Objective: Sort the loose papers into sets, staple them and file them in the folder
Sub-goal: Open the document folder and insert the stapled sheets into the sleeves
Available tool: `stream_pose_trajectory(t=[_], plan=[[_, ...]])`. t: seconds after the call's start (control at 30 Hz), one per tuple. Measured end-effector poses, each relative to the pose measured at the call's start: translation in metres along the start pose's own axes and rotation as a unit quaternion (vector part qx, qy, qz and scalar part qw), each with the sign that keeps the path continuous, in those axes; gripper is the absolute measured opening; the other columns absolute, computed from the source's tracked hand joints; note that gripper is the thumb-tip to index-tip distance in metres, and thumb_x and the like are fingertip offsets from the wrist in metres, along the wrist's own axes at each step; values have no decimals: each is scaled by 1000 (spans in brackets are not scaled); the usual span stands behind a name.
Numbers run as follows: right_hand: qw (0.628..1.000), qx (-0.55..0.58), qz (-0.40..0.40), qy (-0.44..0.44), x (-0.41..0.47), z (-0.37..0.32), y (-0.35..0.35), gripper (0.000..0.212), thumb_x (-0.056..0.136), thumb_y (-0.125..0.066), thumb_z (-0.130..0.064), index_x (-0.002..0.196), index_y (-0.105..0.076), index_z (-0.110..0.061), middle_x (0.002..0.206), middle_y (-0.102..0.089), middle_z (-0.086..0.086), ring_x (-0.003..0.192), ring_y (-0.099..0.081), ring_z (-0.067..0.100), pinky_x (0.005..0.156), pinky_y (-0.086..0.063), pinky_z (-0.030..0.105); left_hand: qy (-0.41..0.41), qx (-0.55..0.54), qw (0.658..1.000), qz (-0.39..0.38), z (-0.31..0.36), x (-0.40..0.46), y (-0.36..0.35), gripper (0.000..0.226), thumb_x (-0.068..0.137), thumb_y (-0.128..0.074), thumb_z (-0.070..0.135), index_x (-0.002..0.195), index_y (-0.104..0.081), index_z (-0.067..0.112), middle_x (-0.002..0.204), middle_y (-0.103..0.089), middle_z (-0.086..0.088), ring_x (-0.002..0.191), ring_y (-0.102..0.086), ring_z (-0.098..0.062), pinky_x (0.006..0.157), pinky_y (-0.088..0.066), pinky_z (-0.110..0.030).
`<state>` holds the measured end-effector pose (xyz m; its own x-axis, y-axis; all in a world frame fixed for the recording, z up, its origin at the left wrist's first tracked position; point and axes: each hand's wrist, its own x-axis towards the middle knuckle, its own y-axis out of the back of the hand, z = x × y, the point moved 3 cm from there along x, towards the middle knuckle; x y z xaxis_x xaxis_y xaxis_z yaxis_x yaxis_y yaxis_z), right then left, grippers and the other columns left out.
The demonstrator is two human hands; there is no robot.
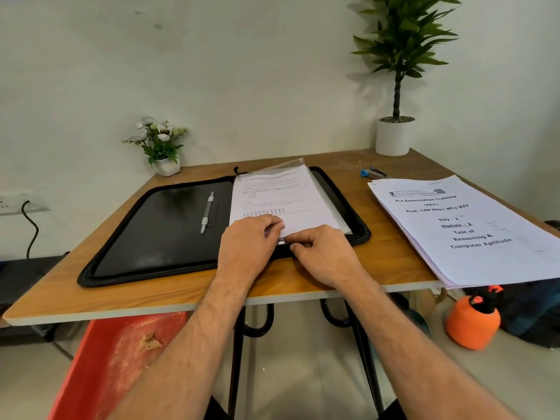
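Papers (pixel 281 198) lay in a clear sleeve on the right half of the open black folder (pixel 157 231) on the table (pixel 391 262). My left hand (pixel 247 247) and right hand (pixel 324 253), close together, pinched the sleeve's near edge. A loose stack (pixel 460 228) sat well right, stapler (pixel 374 173) behind it.

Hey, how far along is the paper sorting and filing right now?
One paper set already lies in the open black folder. Both hands are working at its near edge, apparently seating it. A thick stack of papers beside the blue stapler is still unfiled, so most work remains.
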<state>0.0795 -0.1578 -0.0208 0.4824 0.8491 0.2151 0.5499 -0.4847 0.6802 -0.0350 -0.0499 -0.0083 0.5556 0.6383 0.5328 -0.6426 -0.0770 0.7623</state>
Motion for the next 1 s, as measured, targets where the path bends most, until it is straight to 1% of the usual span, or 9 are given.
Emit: stream_pose_trajectory(t=[0.1,0.17,0.3,0.43,0.57,0.67,0.8,0.87,1.0], plan=[[1000,-23,-3,0,-1,-3,0,29,96,-60,-28,122,-70,-36,93,-72,-15,72,-59,2,64,-35,3,-6,-1,1000,-3,1,0,0,27,100,-58,40,119,-73,28,114,-75,8,103,-67,-10,96,-52,-29],[1000,-23,-10,-1,-1,-5,0,32,96,-60,-27,125,-68,-36,77,-62,-20,70,-60,2,65,-40,8,-14,-3,1000,-3,2,-1,1,27,100,-58,39,119,-73,28,114,-75,8,104,-67,-10,96,-51,-29],[999,-31,-7,6,-2,-6,0,33,95,-60,-27,126,-67,-35,72,-59,-21,68,-58,0,67,-42,9,-17,-4,1000,1,1,-1,1,27,100,-58,40,119,-73,29,114,-74,9,105,-67,-9,95,-50,-28],[999,11,32,-19,-2,-1,1,22,95,-62,-26,113,-76,-28,101,-74,-11,78,-63,1,63,-38,3,-11,22,1000,-9,0,0,-1,29,97,-59,46,121,-71,34,119,-71,11,111,-63,-10,98,-47,-30],[992,60,106,-43,-6,2,6,20,94,-63,-20,108,-75,-26,97,-73,-12,79,-63,-1,68,-42,3,-15,26,999,-33,0,0,-2,34,91,-66,42,123,-69,34,126,-69,10,118,-60,-12,107,-46,-35],[980,94,164,-62,-9,5,13,28,95,-64,-18,121,-65,-26,89,-70,-8,71,-63,0,58,-44,1,8,25,999,-47,-1,0,-5,36,91,-65,45,126,-66,36,128,-68,12,118,-60,-12,103,-47,-32],[977,107,163,-90,-3,11,12,43,94,-67,-19,135,-57,-23,122,-69,2,92,-68,7,61,-46,4,30,27,998,-48,-2,0,-6,37,93,-63,49,128,-63,37,124,-70,9,111,-64,-14,97,-51,-34],[978,106,156,-92,-1,12,10,44,93,-68,-21,136,-56,-24,128,-66,3,100,-67,10,65,-45,4,37,34,998,-42,-3,1,-6,36,94,-62,49,128,-63,36,119,-72,8,108,-66,-13,96,-54,-35],[975,125,155,-102,1,14,11,45,94,-68,-21,137,-56,-23,135,-61,2,78,-64,2,52,-44,4,60,18,998,-21,-7,3,-7,31,94,-65,47,122,-65,36,111,-75,12,103,-69,-10,93,-54,-34]])
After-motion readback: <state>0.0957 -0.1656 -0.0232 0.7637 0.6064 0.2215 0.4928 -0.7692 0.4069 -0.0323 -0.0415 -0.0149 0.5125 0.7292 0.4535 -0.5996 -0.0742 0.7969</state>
